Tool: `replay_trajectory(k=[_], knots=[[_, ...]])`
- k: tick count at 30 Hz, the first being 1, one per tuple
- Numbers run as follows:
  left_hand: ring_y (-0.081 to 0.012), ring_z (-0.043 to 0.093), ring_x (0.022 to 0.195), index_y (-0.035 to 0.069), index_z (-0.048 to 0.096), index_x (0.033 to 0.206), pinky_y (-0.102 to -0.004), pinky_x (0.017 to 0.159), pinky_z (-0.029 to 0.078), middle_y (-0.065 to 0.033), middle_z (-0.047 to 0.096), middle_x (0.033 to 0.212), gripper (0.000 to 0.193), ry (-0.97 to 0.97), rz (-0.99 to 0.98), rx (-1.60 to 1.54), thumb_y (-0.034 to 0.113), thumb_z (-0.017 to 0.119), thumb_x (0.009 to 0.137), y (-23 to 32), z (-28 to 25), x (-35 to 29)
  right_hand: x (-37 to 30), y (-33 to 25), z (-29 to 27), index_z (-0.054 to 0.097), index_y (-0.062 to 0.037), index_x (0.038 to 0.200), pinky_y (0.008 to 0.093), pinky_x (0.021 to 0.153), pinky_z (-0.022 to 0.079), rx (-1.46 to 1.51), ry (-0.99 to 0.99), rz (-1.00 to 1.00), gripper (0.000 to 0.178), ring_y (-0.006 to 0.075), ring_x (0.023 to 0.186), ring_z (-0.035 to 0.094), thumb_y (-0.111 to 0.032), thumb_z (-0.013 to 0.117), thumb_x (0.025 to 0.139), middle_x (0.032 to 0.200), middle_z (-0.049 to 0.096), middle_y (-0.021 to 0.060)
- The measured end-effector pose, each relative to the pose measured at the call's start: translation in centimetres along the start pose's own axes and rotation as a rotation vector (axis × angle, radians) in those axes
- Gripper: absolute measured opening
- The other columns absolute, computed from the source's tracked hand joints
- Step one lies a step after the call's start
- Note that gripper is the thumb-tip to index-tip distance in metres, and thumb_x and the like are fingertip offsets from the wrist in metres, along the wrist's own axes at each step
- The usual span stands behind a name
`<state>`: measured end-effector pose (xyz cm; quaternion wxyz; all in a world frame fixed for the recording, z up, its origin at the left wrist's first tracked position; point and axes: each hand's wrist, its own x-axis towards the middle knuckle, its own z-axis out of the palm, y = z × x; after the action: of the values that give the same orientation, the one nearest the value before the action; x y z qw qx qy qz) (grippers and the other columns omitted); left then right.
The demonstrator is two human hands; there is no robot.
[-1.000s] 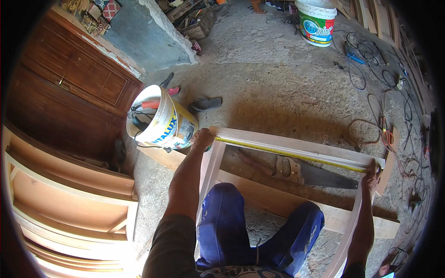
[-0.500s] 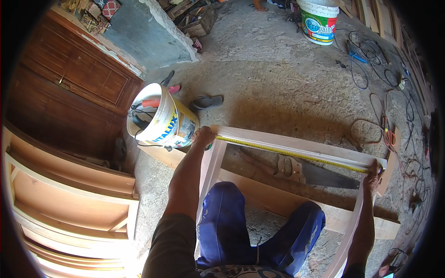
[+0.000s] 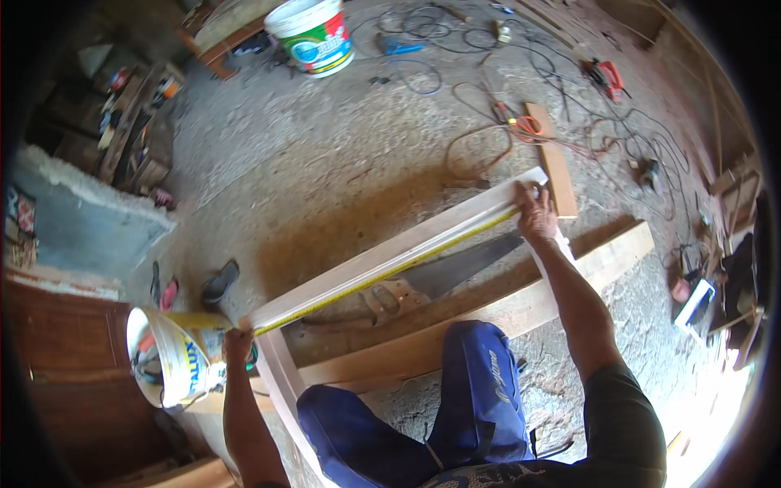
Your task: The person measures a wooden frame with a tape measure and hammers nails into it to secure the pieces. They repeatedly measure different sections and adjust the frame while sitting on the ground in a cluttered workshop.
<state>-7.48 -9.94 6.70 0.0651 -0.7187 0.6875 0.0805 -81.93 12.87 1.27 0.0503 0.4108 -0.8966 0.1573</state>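
Observation:
A pale wooden frame (image 3: 407, 237) lies in front of my knees, its far rail slanting up to the right. A yellow measuring tape (image 3: 382, 279) is stretched along the inner side of that rail. My left hand (image 3: 238, 346) is closed on the tape at the left corner, with a bit of green showing beside the fingers. At the right corner my right hand (image 3: 537, 215) grips the tape against the frame. Which hand has the case is hard to make out. Through the frame's opening shows a handsaw (image 3: 395, 299) with a wooden handle, lying low.
A long plank (image 3: 602, 264) runs under the frame. At left stands a white bucket of tools (image 3: 177, 366), near a dark sandal (image 3: 220, 282). A paint bucket (image 3: 313, 41) is at the back. Cables (image 3: 561, 142), a short board (image 3: 555, 175) and a red power tool (image 3: 610, 80) lie at right.
My view has turned to the right, so the frame and bucket appear further left and the rail slants the other way. Both hands stay at the frame's corners with the tape stretched.

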Motion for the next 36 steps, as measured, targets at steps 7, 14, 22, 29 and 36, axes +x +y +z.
replay_trajectory(k=[7,14,22,29,36], knots=[[-0.0387,0.071,0.085,0.006,0.076,0.082,-0.0487,0.075,0.053,-0.0203,0.072,0.085,0.037,-0.012,-0.001,-0.025,0.042,0.078,0.076,0.6,-0.3,0.6,-0.9,-0.9,-2.3,0.049,-0.0293,0.141,0.0512,0.097,0.048,0.049,0.006,0.036,0.053,0.0408,0.113,0.057,-0.014,0.057,0.091,0.14,0.046,0.0137],[-0.0385,0.071,0.086,0.005,0.076,0.083,-0.0479,0.077,0.054,-0.0215,0.072,0.086,0.035,-0.029,0.0,-0.027,0.04,0.078,0.077,0.4,-0.7,0.4,-0.7,-1.2,-1.8,0.048,-0.0207,0.141,0.0518,0.096,0.048,0.059,0.005,0.078,0.051,0.0408,0.114,0.057,-0.015,0.058,0.091,0.139,0.047,0.0133],[-0.0408,0.07,0.082,0.003,0.074,0.083,-0.0483,0.074,0.054,-0.0213,0.072,0.085,0.037,-0.021,0.039,-0.047,0.039,0.079,0.077,1.3,-0.2,0.4,-0.1,0.8,-1.1,0.045,-0.0204,0.143,0.0488,0.101,0.047,0.069,-0.001,0.102,0.054,0.0385,0.117,0.055,-0.017,0.059,0.09,0.139,0.046,0.0116],[-0.0448,0.069,0.09,0.002,0.074,0.092,-0.0544,0.08,0.054,-0.0268,0.07,0.093,0.048,0.037,0.017,-0.016,0.049,0.069,0.082,0.4,0.5,1.1,0.5,2.8,1.8,0.054,-0.0272,0.14,0.0502,0.097,0.049,0.066,0.141,-0.12,0.041,0.0391,0.123,0.053,-0.019,0.049,0.1,0.14,0.049,0.0117],[-0.0311,0.072,0.092,0.009,0.076,0.092,-0.0429,0.082,0.054,-0.0159,0.074,0.093,0.038,-0.046,-0.146,-0.077,0.044,0.077,0.078,0.7,-0.9,-0.8,0.6,2.3,3.4,0.047,-0.0304,0.146,0.0534,0.103,0.046,0.003,-0.008,-0.012,0.044,0.0404,0.133,0.047,-0.024,0.044,0.102,0.148,0.044,0.0123]])
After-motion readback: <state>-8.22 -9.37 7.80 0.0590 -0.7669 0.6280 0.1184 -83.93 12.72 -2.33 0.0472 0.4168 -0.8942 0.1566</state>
